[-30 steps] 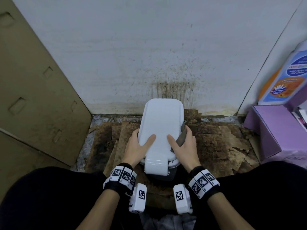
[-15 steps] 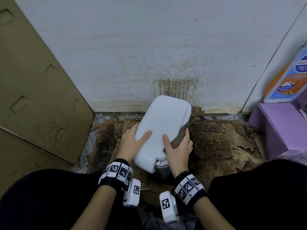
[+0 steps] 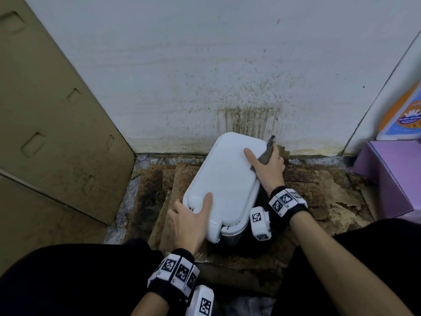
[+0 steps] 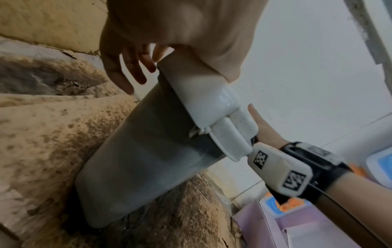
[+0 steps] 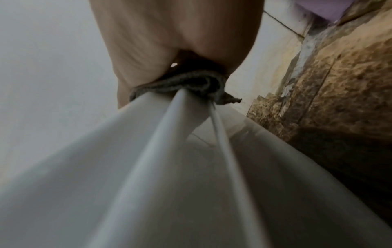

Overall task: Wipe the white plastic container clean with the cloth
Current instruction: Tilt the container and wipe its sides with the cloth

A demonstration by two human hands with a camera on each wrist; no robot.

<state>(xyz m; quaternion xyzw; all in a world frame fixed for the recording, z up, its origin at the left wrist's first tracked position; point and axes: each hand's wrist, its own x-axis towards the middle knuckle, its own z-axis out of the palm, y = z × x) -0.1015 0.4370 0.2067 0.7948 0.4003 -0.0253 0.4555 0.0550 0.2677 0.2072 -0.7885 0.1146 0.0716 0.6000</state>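
Gripping the white plastic container [image 3: 224,179] from both sides, tilted, its base on the stained cardboard [image 3: 319,190] between the person's knees. Left hand [image 3: 189,221] holds the near lid corner, thumb flat on top, fingers curled round the left edge. Right hand [image 3: 270,164] clamps the grey cloth [image 3: 266,153] against the far right lid edge, thumb resting on the lid top; right wrist view shows the cloth [image 5: 191,82] bunched under the palm over the rim. Hands well apart, one at each end of the lid. Left wrist view: translucent grey body [image 4: 148,159] below the white lid, flip spout cap [image 4: 231,134] by the right wrist. Purple box [image 3: 391,174] right of the right hand; spattered wall [image 3: 227,76] just beyond it.
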